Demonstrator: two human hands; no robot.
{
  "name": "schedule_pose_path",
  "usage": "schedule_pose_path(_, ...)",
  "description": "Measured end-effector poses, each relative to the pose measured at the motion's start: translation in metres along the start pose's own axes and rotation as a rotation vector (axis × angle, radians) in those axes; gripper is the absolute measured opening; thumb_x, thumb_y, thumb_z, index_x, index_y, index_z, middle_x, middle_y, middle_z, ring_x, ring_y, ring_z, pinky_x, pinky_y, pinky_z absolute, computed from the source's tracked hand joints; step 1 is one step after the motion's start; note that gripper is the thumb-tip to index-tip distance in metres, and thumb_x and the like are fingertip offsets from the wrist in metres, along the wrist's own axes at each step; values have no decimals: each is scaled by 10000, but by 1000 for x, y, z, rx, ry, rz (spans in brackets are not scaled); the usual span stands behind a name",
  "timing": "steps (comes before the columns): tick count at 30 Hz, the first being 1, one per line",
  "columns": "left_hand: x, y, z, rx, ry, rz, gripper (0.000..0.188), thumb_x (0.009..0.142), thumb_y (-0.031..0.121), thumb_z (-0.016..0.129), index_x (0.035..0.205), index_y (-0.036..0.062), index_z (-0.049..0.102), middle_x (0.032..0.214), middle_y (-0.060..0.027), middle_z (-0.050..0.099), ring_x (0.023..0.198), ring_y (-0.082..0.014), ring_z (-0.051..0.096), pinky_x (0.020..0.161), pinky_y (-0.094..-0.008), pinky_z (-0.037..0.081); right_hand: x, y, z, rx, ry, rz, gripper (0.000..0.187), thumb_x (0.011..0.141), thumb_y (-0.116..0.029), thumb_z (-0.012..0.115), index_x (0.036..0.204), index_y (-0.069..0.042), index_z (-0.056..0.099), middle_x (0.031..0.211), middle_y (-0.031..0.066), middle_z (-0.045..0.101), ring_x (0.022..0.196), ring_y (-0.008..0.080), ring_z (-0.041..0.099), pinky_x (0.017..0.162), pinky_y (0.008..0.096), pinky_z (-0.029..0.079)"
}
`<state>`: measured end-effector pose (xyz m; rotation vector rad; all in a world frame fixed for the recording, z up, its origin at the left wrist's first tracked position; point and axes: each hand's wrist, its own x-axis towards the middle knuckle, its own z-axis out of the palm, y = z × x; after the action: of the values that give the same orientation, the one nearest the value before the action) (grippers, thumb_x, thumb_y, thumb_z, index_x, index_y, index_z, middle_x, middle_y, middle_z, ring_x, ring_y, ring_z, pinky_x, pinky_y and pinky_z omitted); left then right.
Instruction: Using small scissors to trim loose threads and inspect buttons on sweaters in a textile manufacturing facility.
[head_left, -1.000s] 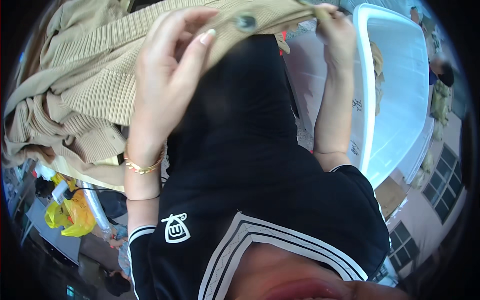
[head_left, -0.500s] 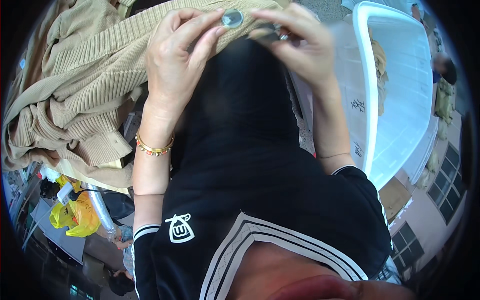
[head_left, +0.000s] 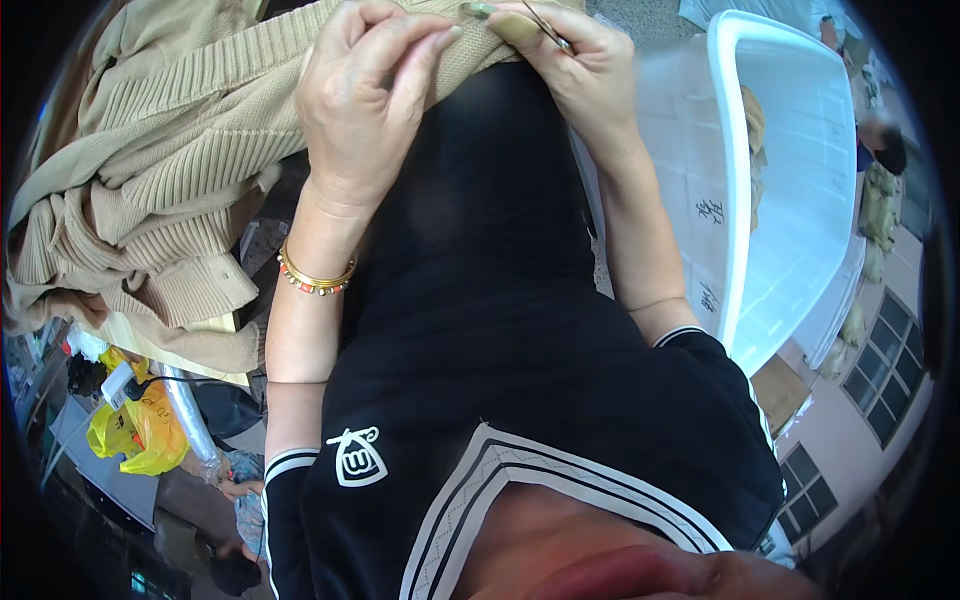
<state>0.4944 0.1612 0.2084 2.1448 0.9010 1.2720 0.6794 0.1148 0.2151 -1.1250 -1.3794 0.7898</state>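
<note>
1. Knitwear of beige ribbed yarn [head_left: 200, 165] lies heaped at the left, one part stretching to the fingertips; its bulk probably rests there to spare the hands the weight.
2. The left hand [head_left: 362, 110] has thumb and forefinger narrowed over the knit; whether they pinch anything cannot be told.
3. The right hand [head_left: 590, 80] grips a slim, dark metal tool [head_left: 548, 28], apparently tucked aside to free its fingertips beside a small, shiny grey-green disc [head_left: 477, 9].
4. Moving room lies over the black fabric clothing [head_left: 480, 150]; a white plastic tub [head_left: 735, 150] limits the right side.
</note>
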Motion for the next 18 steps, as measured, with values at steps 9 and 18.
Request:
schedule_pose_path(9, 4, -6, 4, -88, -47, 87, 74, 932, 30, 674, 1003, 8, 673, 1054, -85, 645, 951, -182, 621, 828, -284, 500, 6, 12, -9, 105, -109, 14, 199, 969, -92, 669, 1099, 49, 723, 1149, 123, 713, 1064, 182, 650, 924, 288, 502)
schedule_pose_path(18, -3, -4, 7, -257, -111, -84, 88, 982, 28, 609, 1036, -27, 652, 1121, -113, 705, 1019, -173, 659, 915, -288, 511, -2, -33, -8, 134, 12, 258, 287, 944, -29, 687, 1212, 65, 649, 1154, 93, 697, 1079, 124, 622, 942, 246, 496)
